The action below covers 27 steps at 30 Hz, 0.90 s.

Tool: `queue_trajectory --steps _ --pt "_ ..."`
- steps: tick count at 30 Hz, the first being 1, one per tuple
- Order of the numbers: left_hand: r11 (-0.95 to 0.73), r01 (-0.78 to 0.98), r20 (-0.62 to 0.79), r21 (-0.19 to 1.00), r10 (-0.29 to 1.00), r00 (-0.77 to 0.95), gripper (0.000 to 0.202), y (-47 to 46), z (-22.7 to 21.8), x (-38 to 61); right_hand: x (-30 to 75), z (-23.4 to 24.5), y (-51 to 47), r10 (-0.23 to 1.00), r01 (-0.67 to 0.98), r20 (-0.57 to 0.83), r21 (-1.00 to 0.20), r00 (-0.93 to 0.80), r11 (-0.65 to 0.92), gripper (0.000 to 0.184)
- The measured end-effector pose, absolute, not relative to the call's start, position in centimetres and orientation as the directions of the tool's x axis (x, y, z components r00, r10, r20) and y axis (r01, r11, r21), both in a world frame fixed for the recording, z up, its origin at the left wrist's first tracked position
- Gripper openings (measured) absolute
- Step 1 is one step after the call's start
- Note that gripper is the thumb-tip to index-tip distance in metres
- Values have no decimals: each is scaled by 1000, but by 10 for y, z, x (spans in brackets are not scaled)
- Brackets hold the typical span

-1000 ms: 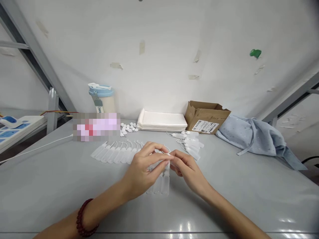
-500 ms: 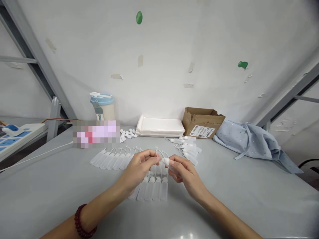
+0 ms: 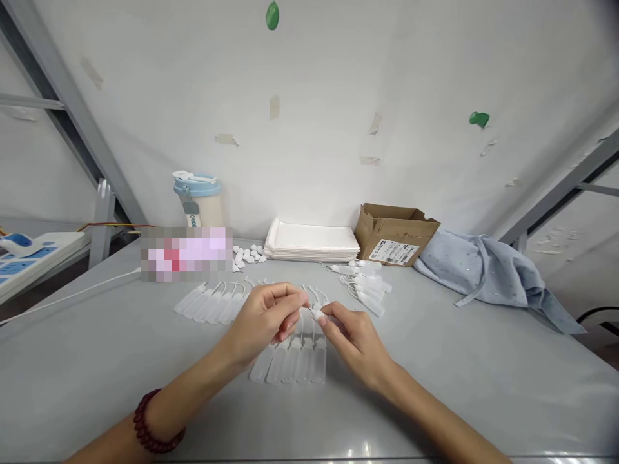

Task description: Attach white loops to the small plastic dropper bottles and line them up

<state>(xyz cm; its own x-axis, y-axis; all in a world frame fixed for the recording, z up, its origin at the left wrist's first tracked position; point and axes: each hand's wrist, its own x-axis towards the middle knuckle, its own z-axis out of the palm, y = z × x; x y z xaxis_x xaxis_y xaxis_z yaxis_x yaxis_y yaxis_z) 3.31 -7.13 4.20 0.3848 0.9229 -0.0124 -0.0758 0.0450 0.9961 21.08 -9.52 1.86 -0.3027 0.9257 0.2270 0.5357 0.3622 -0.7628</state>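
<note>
My left hand (image 3: 264, 319) and my right hand (image 3: 351, 338) meet over the grey table (image 3: 97, 361), fingertips pinched together on a small white dropper bottle (image 3: 318, 314). Its body is mostly hidden in my right hand. Right under my hands lies a short row of clear dropper bottles (image 3: 293, 362), side by side. A longer row of the same bottles (image 3: 210, 303) lies behind my left hand. Past my right hand sits a loose pile of bottles (image 3: 368, 290). A dark red bead bracelet (image 3: 147, 428) is on my left wrist.
At the back stand a stack of white trays (image 3: 312, 241), a cardboard box (image 3: 396, 233), a heap of small white caps (image 3: 246, 254) and a blue-lidded cup (image 3: 198, 200). A light blue cloth (image 3: 488, 274) lies at right. A power strip (image 3: 29, 254) sits at far left.
The pinched piece and both hands have stayed over the short bottle row. The view tilted up, then slightly down again; my fingers shifted a little on the small piece.
</note>
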Motion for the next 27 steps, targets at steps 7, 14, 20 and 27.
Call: queue_trajectory --steps 7,14,20,27 --pt "-31 155 -39 987 901 431 26 -71 39 39 211 18 -97 877 578 336 -660 -343 479 19" --pt "132 125 -178 983 831 526 31 -68 37 35 212 20 -98 856 606 331 -606 -396 515 17" --pt "55 124 -116 991 810 574 30 -68 36 34 212 25 -102 903 492 228 -776 -364 394 18" --pt "-183 273 20 945 862 507 24 -74 40 37 209 34 -99 959 53 -108 -994 -261 -97 26"
